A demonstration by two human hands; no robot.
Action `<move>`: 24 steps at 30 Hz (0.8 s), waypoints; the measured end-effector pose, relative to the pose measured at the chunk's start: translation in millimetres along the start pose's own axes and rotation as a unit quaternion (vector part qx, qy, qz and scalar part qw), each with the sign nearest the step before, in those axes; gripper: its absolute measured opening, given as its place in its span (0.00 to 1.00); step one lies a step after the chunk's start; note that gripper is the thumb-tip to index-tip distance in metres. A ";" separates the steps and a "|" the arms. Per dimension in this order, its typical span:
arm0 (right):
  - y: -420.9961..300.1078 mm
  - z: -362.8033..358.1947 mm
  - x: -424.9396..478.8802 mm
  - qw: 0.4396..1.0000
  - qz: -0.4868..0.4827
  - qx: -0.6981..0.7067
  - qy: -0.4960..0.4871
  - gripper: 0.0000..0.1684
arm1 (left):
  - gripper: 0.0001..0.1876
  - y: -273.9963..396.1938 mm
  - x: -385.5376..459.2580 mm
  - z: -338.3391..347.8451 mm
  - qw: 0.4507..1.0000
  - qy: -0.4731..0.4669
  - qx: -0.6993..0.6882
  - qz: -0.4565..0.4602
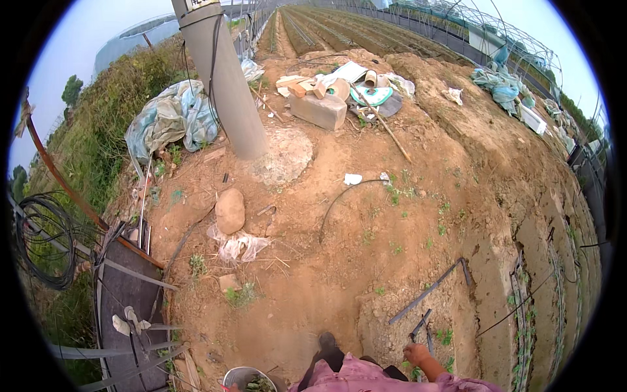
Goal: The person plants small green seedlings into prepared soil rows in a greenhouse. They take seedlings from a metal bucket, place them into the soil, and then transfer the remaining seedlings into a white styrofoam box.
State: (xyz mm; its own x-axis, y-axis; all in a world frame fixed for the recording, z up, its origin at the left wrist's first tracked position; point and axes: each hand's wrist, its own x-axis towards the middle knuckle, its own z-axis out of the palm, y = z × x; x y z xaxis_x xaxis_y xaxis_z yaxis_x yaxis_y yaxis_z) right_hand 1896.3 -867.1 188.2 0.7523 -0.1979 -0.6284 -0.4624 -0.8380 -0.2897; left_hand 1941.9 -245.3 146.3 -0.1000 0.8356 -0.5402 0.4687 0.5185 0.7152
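At the bottom edge, a bucket with green plant matter inside stands out against the soil. Only a sliver of my left hand shows at its rim, beside a small red piece; its grip is cut off by the frame. My right hand hangs low at the right of my body with curled fingers. Black flat strips on the soil lie just beyond it in the view; I cannot tell whether it holds anything. My dark shoe points forward on bare earth.
A concrete pole rises ahead on the left. Beyond it lie a stone block, a wooden stick and litter. A rock sits by plastic film. Coiled black tubing hangs left; planted rows run along the right.
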 end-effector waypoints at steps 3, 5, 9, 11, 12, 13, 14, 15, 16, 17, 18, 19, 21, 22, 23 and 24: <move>-20.2 -30.4 7.7 0.998 0.053 0.021 -0.017 0.16 | 0.09 32.0 -5.4 54.2 0.999 -0.041 -0.003 0.032; -4.7 -19.9 12.2 0.997 0.072 -0.008 -0.007 0.15 | 0.10 51.5 -11.3 93.8 0.994 -0.087 -0.013 0.061; 27.1 -11.6 30.7 0.995 0.076 -0.051 -0.045 0.16 | 0.04 90.8 -62.0 171.8 0.984 -0.154 0.043 0.084; 21.1 -27.0 44.9 0.993 0.086 -0.057 -0.052 0.15 | 0.05 107.1 -93.0 203.4 0.976 -0.173 0.043 0.127; 9.2 -37.2 56.4 0.994 0.084 -0.056 -0.052 0.15 | 0.05 118.0 -96.1 214.2 0.969 -0.204 0.051 0.133; -1.9 -47.1 68.8 0.994 0.078 -0.052 -0.050 0.14 | 0.05 129.0 -97.4 226.8 0.960 -0.235 0.061 0.138; -11.1 -54.8 80.7 0.995 0.072 -0.051 -0.045 0.14 | 0.06 139.9 -99.9 240.6 0.950 -0.266 0.070 0.144; -16.9 -66.8 90.5 0.995 0.071 -0.052 -0.040 0.14 | 0.06 144.9 -108.6 261.5 0.950 -0.262 0.066 0.155; -23.7 -76.2 99.9 0.996 0.067 -0.050 -0.035 0.14 | 0.07 154.5 -117.6 282.6 0.950 -0.257 0.061 0.167; -27.1 -86.7 109.8 0.996 0.060 -0.055 -0.031 0.13 | 0.07 164.4 -126.7 304.7 0.950 -0.251 0.055 0.179; -33.9 -94.7 117.2 0.996 0.045 -0.065 -0.034 0.13 | 0.09 176.0 -120.3 319.7 0.952 -0.249 0.074 0.161; -31.5 -102.7 119.3 0.995 0.041 -0.084 -0.035 0.13 | 0.10 182.3 -143.6 334.1 0.958 -0.232 0.084 0.148; -30.1 -112.6 107.7 0.989 0.017 -0.138 -0.046 0.13 | 0.13 198.1 -200.5 368.2 0.967 -0.198 0.097 0.124; -35.7 -119.0 107.7 0.987 -0.005 -0.151 -0.052 0.13 | 0.13 204.8 -200.6 377.9 0.971 -0.184 0.044 0.144; -34.7 -131.5 110.2 0.990 -0.017 -0.125 -0.056 0.13 | 0.13 215.8 -198.9 385.6 0.970 -0.167 0.075 0.158; -31.8 -146.6 107.5 0.993 -0.021 -0.102 -0.062 0.13 | 0.13 224.4 -208.6 395.0 0.964 -0.151 0.138 0.168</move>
State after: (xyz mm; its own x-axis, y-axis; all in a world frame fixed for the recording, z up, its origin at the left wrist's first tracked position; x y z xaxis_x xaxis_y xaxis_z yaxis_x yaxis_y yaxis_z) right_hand 2060.7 -936.2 235.7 0.6995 -0.1074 -0.7065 -0.3180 -0.9322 -0.1731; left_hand 2414.6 -375.1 244.4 0.3393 0.8355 -0.4321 0.6497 0.1240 0.7500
